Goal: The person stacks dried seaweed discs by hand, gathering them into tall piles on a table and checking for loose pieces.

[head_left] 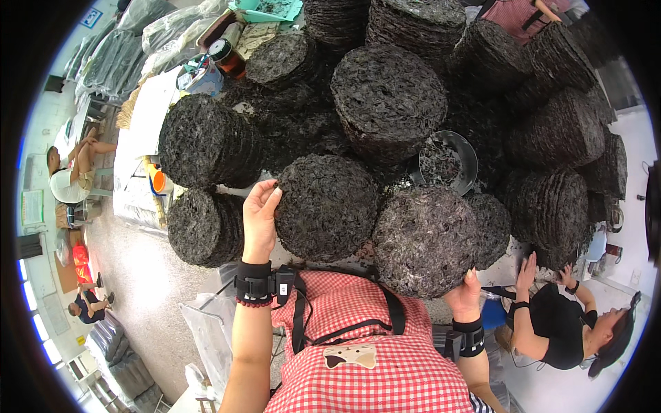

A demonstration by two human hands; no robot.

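Observation:
My left hand (261, 208) is closed in a pinch, with a small dark scrap, likely dried seaweed, at its fingertips. It is beside the left edge of a round dark cake of dried seaweed (326, 208). My right hand (464, 297) grips the lower right edge of another round seaweed cake (425, 241), thumb on its face and the other fingers mostly hidden behind. That cake is tilted toward me and shows a purplish sheen. Behind it sits a further dark cake (488, 231), partly covered.
Tall stacks of round seaweed cakes (389, 96) crowd the table, with more stacks (551, 206) at right. A round metal pan (468, 162) holds loose scraps. A jar (227, 58) and a tub (201, 76) stand at far left. At right, a co-worker's hands (527, 279) touch a stack.

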